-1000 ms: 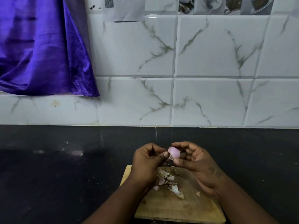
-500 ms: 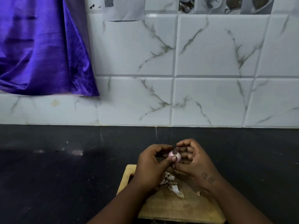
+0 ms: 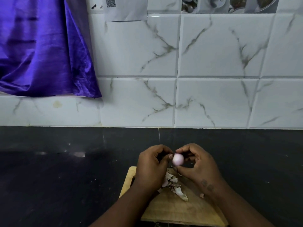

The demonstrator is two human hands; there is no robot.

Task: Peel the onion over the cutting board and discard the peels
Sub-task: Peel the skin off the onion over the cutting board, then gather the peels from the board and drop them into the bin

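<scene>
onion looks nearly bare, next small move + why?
Probably turn the small pale pink onion in the right hand so the left hand can check for leftover skin: the visible side looks smooth, the rest is hidden, and peels already lie on the wooden cutting board.

Dim, cool light; faint glare on dark counter (image 3: pixel 78 154); edges bowed; soft focus.

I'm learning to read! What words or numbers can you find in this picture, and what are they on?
No words can be read.
Paper on the wall: a square code and small dark marks, too blurred to read.
Picture tiles: cups and dishes only, no words.
</scene>
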